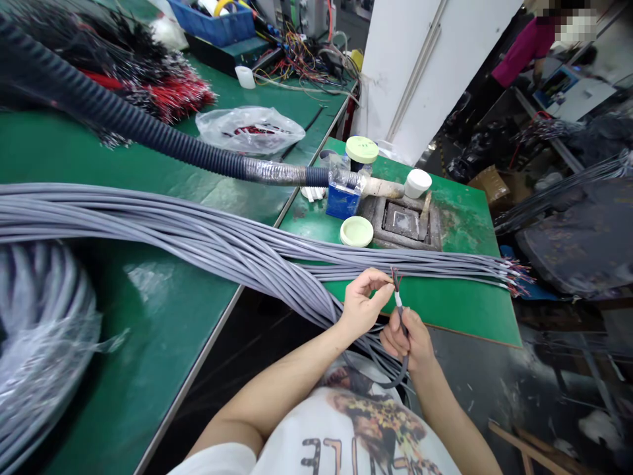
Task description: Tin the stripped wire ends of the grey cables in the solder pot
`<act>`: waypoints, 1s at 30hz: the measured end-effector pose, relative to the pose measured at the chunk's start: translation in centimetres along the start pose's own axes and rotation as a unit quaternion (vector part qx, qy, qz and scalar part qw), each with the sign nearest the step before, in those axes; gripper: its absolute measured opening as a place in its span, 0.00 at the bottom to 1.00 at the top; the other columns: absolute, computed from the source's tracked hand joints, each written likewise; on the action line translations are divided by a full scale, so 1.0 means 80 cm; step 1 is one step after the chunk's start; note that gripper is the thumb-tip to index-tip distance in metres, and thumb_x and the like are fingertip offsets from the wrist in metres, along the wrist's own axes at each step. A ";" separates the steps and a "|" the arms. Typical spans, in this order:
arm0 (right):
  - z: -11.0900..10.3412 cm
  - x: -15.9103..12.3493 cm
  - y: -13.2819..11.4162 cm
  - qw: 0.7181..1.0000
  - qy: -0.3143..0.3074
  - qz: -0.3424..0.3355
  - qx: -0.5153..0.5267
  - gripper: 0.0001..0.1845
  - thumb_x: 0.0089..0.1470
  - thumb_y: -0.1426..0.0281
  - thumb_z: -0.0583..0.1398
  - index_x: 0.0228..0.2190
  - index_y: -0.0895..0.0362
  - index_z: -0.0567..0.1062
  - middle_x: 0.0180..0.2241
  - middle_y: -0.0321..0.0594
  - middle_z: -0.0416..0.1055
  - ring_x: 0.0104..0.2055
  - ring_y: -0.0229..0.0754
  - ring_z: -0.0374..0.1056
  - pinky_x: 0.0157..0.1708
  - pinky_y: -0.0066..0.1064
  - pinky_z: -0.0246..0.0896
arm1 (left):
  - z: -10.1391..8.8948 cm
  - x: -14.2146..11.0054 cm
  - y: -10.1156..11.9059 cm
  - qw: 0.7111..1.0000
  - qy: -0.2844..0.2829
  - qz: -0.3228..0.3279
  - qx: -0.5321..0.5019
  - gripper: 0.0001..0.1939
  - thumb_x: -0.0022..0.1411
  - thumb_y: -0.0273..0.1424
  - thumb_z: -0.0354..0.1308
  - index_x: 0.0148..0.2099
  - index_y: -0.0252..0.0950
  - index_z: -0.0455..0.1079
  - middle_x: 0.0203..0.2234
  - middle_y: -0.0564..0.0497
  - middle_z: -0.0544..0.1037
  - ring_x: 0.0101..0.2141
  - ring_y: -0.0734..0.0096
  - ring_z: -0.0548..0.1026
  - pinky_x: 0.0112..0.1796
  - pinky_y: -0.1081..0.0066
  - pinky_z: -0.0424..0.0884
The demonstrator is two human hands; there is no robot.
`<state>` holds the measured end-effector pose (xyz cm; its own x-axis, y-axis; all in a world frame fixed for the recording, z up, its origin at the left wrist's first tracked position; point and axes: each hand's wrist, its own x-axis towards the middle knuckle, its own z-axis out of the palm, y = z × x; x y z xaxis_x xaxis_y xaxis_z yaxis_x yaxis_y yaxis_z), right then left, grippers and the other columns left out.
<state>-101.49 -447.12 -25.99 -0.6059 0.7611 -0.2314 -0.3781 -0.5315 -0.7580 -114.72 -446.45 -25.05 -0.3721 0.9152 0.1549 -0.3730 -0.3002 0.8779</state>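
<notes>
My right hand (413, 338) is closed around a grey cable (402, 364), just below a white band near its end. Thin dark and red wires (396, 277) fan out from that end. With thumb and forefinger my left hand (364, 302) pinches at these wires; the exact strand is too small to make out. The cable's tail bends down in front of my shirt. Just beyond my hands, a bundle of grey cables (237, 247) runs across the green benches, with its stripped, coloured wire ends (517, 276) at the right.
Behind the bundle sit a square solder pot (438, 227), a pale green lid (357, 231), a blue box (343, 200) and a white tub (418, 183). A ribbed black hose (198, 148) hangs across. A cable coil (44, 343) lies left. Another person stands at back right.
</notes>
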 end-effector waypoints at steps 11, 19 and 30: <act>-0.002 0.005 -0.012 0.992 0.068 -0.063 -0.086 0.15 0.57 0.60 0.58 0.29 0.59 0.75 0.09 0.24 0.51 0.11 0.28 0.45 0.15 0.24 0.53 | -0.010 0.005 0.005 0.981 -0.025 0.121 0.150 0.03 0.56 0.29 0.63 0.32 0.35 0.72 0.23 0.53 0.72 0.25 0.76 0.67 0.30 0.72 0.65; 0.008 0.022 -0.051 0.967 0.070 -0.081 -0.231 0.12 0.55 0.61 0.60 0.34 0.58 0.76 0.10 0.26 0.56 0.13 0.30 0.51 0.17 0.26 0.54 | -0.006 -0.008 -0.001 0.962 -0.055 0.209 0.166 0.02 0.56 0.28 0.64 0.34 0.37 0.74 0.23 0.52 0.75 0.26 0.74 0.70 0.30 0.71 0.66; 0.030 0.034 -0.061 0.793 0.130 -0.281 -0.524 0.05 0.53 0.69 0.61 0.33 0.49 0.78 0.30 0.37 0.74 0.28 0.40 0.67 0.31 0.34 0.62 | -0.002 0.004 0.010 0.985 0.040 -0.121 -0.119 0.13 0.47 0.37 0.69 0.26 0.33 0.70 0.20 0.55 0.71 0.22 0.79 0.67 0.27 0.76 0.66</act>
<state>-102.97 -443.33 -21.50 -0.3322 0.8912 0.3088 0.3345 0.4174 -0.8449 -115.29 -446.47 -24.37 -0.3099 0.9464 -0.0905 -0.6443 -0.1390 0.7520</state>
